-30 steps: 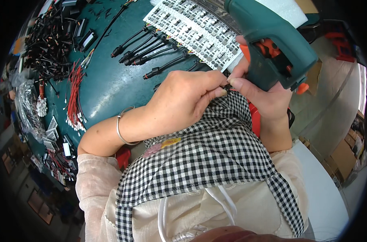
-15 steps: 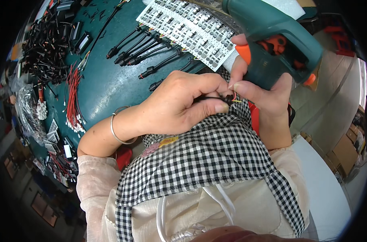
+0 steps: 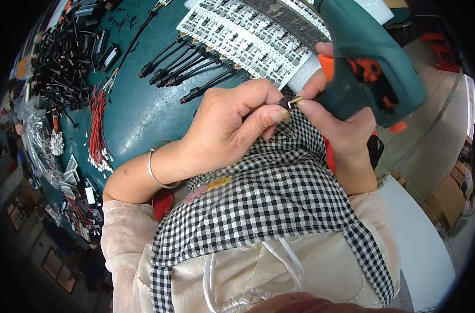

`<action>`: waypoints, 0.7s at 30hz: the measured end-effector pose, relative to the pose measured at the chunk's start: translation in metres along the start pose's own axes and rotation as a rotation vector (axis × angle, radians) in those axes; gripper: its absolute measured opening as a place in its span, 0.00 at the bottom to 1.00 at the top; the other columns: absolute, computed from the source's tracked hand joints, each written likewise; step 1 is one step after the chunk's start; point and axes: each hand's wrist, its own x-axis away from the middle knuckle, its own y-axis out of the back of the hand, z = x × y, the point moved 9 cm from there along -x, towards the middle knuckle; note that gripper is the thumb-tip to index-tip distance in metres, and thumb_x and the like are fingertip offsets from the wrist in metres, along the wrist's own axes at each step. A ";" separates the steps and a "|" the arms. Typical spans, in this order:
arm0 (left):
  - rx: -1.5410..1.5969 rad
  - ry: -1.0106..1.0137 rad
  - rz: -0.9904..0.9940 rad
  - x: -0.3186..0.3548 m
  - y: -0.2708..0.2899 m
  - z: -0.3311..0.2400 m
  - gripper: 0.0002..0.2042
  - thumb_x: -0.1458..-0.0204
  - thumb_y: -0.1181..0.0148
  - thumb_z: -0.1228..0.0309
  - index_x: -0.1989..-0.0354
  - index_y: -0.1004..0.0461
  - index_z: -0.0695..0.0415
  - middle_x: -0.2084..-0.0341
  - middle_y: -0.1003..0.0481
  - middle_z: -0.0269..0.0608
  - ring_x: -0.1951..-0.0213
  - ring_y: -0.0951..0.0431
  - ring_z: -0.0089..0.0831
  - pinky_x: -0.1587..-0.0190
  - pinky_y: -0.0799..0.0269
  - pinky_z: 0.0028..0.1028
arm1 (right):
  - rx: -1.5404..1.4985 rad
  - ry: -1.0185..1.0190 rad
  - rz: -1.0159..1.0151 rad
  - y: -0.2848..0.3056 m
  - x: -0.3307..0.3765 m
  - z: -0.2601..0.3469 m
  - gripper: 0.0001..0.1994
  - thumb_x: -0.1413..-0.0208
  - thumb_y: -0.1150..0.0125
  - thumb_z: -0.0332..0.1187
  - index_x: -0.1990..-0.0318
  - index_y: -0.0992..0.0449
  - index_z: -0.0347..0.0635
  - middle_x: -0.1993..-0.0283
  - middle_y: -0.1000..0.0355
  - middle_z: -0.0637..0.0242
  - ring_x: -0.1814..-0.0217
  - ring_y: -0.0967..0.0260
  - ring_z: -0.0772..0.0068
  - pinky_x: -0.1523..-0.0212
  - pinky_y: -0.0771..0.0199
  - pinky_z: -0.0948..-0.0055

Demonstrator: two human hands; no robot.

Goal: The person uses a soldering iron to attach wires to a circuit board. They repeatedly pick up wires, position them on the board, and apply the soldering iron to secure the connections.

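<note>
My left hand (image 3: 224,122) is closed, its thumb and index finger pinching a black cable end (image 3: 285,102). Short thin wires (image 3: 296,100), one of them yellowish, stick out of it toward my right hand. My right hand (image 3: 334,120) is wrapped around a green gun-shaped hand tool (image 3: 378,57) with an orange trigger (image 3: 327,67). Its thumb and a fingertip also meet at the wire tips. Most of the cable is hidden in my left palm. Both hands are above my checked apron (image 3: 258,203), close to the table edge.
White circuit boards (image 3: 242,44) lie beyond my hands, a dark strip (image 3: 289,18) across them. Several black connector cables (image 3: 180,65) extend from the boards over the green table (image 3: 138,122). Farther left are red wires (image 3: 96,125) and a heap of black cables (image 3: 60,73).
The cable end has moved up and slightly left, away from my apron. The green tool has shifted right with my right hand, and more of the dark strip shows.
</note>
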 end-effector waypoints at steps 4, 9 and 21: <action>-0.118 -0.007 -0.218 0.002 0.012 -0.005 0.07 0.45 0.41 0.71 0.72 0.28 0.60 0.86 0.28 0.37 0.84 0.28 0.27 0.81 0.35 0.25 | 0.226 0.055 -0.033 -0.009 0.004 0.005 0.30 0.57 0.39 0.14 0.43 0.42 0.25 0.71 0.29 0.64 0.69 0.33 0.80 0.61 0.33 0.82; -0.409 -0.133 -0.292 0.002 0.019 -0.017 0.08 0.49 0.38 0.70 0.76 0.27 0.59 0.87 0.30 0.43 0.86 0.29 0.34 0.83 0.36 0.28 | 0.461 0.192 -0.036 -0.012 0.007 0.013 0.28 0.57 0.39 0.16 0.45 0.39 0.26 0.71 0.27 0.64 0.69 0.33 0.81 0.61 0.33 0.81; -0.768 -0.143 -0.139 -0.001 0.030 -0.015 0.11 0.52 0.35 0.71 0.81 0.28 0.62 0.90 0.34 0.41 0.89 0.39 0.28 0.85 0.44 0.26 | -0.330 -0.108 -0.298 0.075 0.073 -0.006 0.37 0.58 0.32 0.34 0.46 0.44 0.15 0.57 0.33 0.42 0.86 0.39 0.76 0.89 0.40 0.83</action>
